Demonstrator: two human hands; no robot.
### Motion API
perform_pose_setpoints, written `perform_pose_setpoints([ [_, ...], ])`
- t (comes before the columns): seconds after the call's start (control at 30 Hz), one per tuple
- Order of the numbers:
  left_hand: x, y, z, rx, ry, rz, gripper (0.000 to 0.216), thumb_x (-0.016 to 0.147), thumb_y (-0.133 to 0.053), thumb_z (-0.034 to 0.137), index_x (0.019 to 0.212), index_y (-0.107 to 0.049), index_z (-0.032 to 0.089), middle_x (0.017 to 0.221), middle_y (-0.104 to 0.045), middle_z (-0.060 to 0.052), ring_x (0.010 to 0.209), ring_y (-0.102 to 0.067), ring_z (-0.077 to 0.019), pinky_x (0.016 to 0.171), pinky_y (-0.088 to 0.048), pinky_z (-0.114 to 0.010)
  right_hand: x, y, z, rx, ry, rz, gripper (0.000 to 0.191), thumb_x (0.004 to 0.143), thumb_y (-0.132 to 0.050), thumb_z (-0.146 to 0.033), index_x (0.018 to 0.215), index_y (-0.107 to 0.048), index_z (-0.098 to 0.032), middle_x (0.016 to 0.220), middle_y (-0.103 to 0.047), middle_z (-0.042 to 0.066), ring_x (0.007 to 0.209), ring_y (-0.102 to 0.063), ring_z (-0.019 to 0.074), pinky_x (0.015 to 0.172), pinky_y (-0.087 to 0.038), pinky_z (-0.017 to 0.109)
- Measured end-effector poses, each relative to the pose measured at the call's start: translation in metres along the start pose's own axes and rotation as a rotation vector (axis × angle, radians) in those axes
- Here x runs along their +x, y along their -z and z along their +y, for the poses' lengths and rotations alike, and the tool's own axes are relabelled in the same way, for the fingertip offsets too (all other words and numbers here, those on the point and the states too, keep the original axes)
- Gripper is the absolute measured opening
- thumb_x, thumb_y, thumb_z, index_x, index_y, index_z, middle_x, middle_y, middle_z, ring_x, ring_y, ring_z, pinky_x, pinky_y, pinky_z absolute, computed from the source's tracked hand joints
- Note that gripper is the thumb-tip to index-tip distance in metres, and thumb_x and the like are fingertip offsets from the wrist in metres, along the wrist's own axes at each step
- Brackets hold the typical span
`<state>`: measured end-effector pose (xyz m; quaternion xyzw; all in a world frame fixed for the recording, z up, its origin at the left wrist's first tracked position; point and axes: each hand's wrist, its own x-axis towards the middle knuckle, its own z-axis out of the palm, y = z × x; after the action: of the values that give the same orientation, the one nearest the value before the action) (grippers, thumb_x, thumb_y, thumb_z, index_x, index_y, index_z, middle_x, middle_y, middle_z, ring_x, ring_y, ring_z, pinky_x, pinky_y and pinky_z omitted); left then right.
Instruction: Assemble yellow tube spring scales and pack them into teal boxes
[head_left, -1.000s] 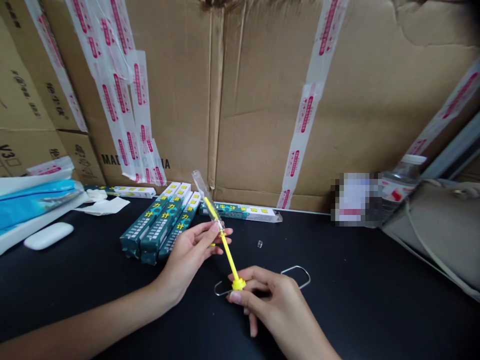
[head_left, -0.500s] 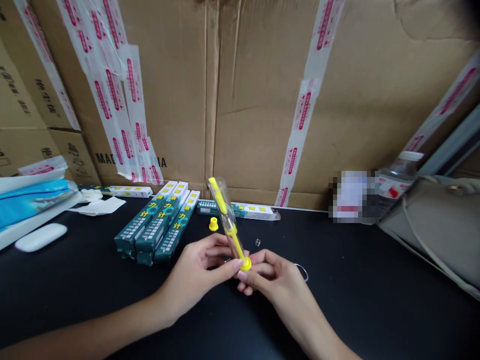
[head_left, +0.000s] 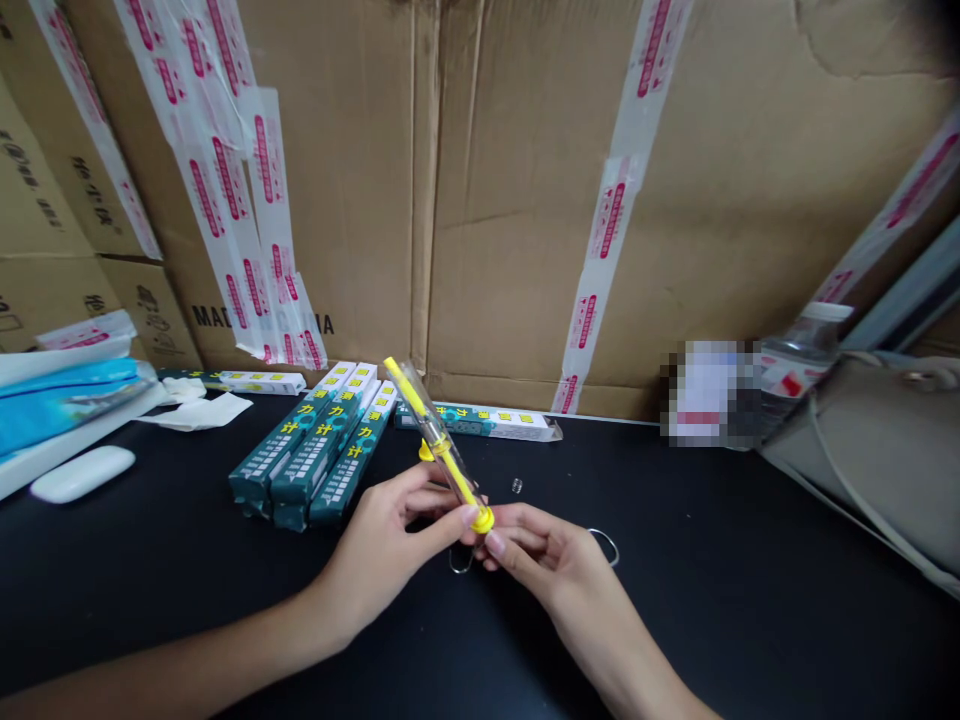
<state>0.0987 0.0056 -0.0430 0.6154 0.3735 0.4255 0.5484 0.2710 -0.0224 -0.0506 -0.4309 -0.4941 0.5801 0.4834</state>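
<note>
My left hand (head_left: 390, 525) and my right hand (head_left: 532, 555) meet over the black table (head_left: 750, 600), both pinching the lower end of a clear plastic tube (head_left: 431, 430) with a yellow rod inside. The tube slants up and to the left. Its yellow end cap (head_left: 484, 519) sits between my fingertips. A bent metal wire hook (head_left: 604, 542) lies on the table under my right hand, partly hidden. A loose yellow cap (head_left: 424, 452) rests behind the tube, and a tiny spring (head_left: 516, 486) lies to the right.
Three teal and yellow boxes (head_left: 322, 445) lie side by side left of my hands, with more boxes (head_left: 487, 422) behind. Taped cardboard cartons (head_left: 525, 200) wall the back. A white oval object (head_left: 81, 473), blue packaging (head_left: 60, 400), a water bottle (head_left: 795, 375) and a beige bag (head_left: 877, 450) sit at the sides.
The yellow rod has slid into the clear tube, and my two hands have come together at its lower end. The tube then tipped more to the left.
</note>
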Motion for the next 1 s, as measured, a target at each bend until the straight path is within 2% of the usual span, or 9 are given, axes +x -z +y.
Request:
perform_pose_setpoints([
  [0.2, -0.0006, -0.0009, 0.0018, -0.019, -0.002, 0.011, 0.024, 0.083, -0.074, 0.032, 0.1, -0.067, 0.017, 0.096, -0.079, -0.007, 0.094, -0.073, -0.0246, 0.087, -0.056, -0.033, -0.0019, 0.0004, 0.0023, 0.01, -0.006, -0.018, 0.039, 0.075, -0.079, -0.054, 0.087, -0.071, -0.017, 0.08, -0.077, 0.005, 0.08, -0.067, 0.0184, 0.081, -0.05, 0.028],
  [0.33, -0.0006, -0.0004, 0.0017, -0.04, 0.013, -0.006, 0.023, 0.083, -0.075, 0.033, 0.099, -0.066, 0.017, 0.091, -0.079, -0.005, 0.087, -0.074, -0.0223, 0.084, -0.056, -0.031, -0.0048, 0.0004, 0.002, 0.08, -0.023, 0.016, 0.039, 0.075, -0.083, -0.048, 0.092, -0.064, -0.019, 0.076, -0.077, 0.003, 0.079, -0.069, 0.0177, 0.084, -0.051, 0.03],
  [0.5, 0.0008, 0.0009, 0.0007, -0.063, 0.032, -0.012, 0.037, 0.084, -0.074, 0.034, 0.115, -0.063, 0.017, 0.083, -0.08, -0.004, 0.084, -0.075, -0.0226, 0.084, -0.056, -0.032, -0.007, -0.0006, -0.0018, 0.089, -0.026, -0.011, 0.035, 0.08, -0.08, -0.045, 0.095, -0.064, -0.018, 0.082, -0.075, 0.003, 0.084, -0.068, 0.0159, 0.088, -0.05, 0.028],
  [0.67, 0.0018, 0.0024, -0.0044, -0.06, 0.04, -0.013, 0.038, 0.083, -0.075, 0.034, 0.114, -0.063, 0.017, 0.095, -0.08, -0.006, 0.098, -0.074, -0.0258, 0.09, -0.054, -0.034, -0.0041, 0.0002, 0.0043, 0.101, -0.038, 0.025, 0.042, 0.069, -0.088, -0.042, 0.093, -0.063, -0.019, 0.087, -0.071, 0.001, 0.084, -0.065, 0.0143, 0.081, -0.05, 0.025],
  [0.77, 0.0018, 0.0018, -0.0061, -0.066, 0.043, -0.041, 0.036, 0.084, -0.075, 0.034, 0.114, -0.064, 0.017, 0.1, -0.08, -0.007, 0.102, -0.072, -0.0257, 0.093, -0.053, -0.034, -0.0018, 0.0024, 0.0078, 0.081, -0.011, 0.019, 0.039, 0.07, -0.088, -0.041, 0.091, -0.064, -0.019, 0.087, -0.071, 0.001, 0.084, -0.064, 0.0141, 0.081, -0.049, 0.025],
  [0.87, 0.0017, 0.0003, -0.0036, -0.078, 0.016, -0.04, 0.027, 0.085, -0.072, 0.034, 0.105, -0.068, 0.015, 0.1, -0.079, -0.007, 0.099, -0.072, -0.0242, 0.09, -0.054, -0.032, -0.0009, 0.0031, 0.0064, 0.058, 0.001, 0.031, 0.039, 0.067, -0.089, -0.04, 0.09, -0.066, -0.017, 0.086, -0.071, 0.001, 0.083, -0.064, 0.0149, 0.079, -0.05, 0.025],
  [1.0, 0.0018, 0.0004, 0.0008, -0.025, -0.027, -0.027, 0.02, 0.084, -0.071, 0.032, 0.093, -0.073, 0.014, 0.092, -0.077, -0.005, 0.09, -0.071, -0.0226, 0.084, -0.055, -0.03, -0.0005, 0.0012, 0.0023, 0.041, -0.004, 0.071, 0.042, 0.059, -0.093, -0.037, 0.085, -0.068, -0.016, 0.075, -0.071, 0.0, 0.071, -0.062, 0.0139, 0.067, -0.049, 0.024],
])
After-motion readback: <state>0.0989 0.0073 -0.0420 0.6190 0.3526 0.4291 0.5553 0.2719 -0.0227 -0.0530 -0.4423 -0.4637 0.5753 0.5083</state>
